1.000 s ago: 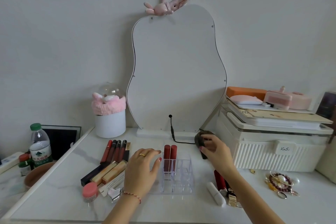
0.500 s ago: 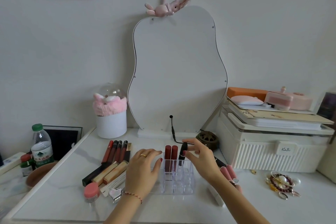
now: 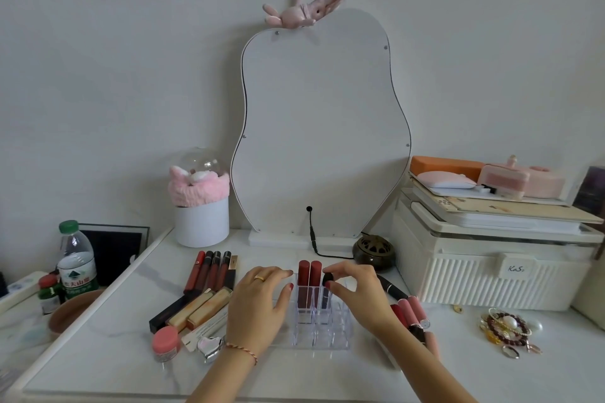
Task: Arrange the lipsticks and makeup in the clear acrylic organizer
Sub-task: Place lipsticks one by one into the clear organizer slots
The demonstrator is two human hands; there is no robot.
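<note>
- White marble table [image 3: 108, 366]
- Clear organizer [image 3: 322, 335] near its middle
- Lipsticks [image 3: 209, 271] to the left
- Mirror [image 3: 322, 127] behind
- White box [image 3: 491, 278], bracelets [image 3: 505, 329] to the right

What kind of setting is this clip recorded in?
Most likely a home dressing table: a curvy white-framed tabletop mirror leans at the wall, red lipstick tubes lie on the white marble-look tabletop, and a clear acrylic organizer stands there.

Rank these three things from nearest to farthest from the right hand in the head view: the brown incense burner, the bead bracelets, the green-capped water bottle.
Measured from the right hand:
1. Brown incense burner: just behind the hand, at the mirror's foot.
2. Bead bracelets: farther out on the right side of the table.
3. Green-capped water bottle: far across on the left edge.
</note>
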